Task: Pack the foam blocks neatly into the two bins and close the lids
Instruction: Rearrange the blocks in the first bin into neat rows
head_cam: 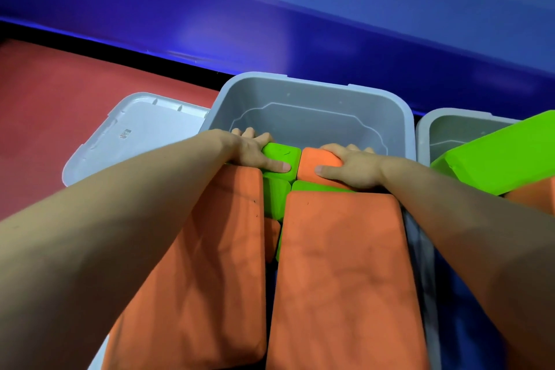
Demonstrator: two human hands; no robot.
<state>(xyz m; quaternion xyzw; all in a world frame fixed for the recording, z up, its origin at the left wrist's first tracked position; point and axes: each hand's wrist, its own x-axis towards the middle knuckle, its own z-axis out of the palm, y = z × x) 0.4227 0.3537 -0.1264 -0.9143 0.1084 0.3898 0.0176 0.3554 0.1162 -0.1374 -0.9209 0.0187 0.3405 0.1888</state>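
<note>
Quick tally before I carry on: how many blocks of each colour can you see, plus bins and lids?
Orange blocks: 5
Green blocks: 4
Bins: 2
Lid: 1
Total: 12
Several blocks are partly hidden, so these counts cover visible pieces only.

Both my bare forearms reach from the lower corners of the frame toward its middle. My left hand curls its fingers over the far edge of a small green foam block, thumb laid across its top. My right hand grips a small orange foam block likewise, thumb pointing left.
</note>
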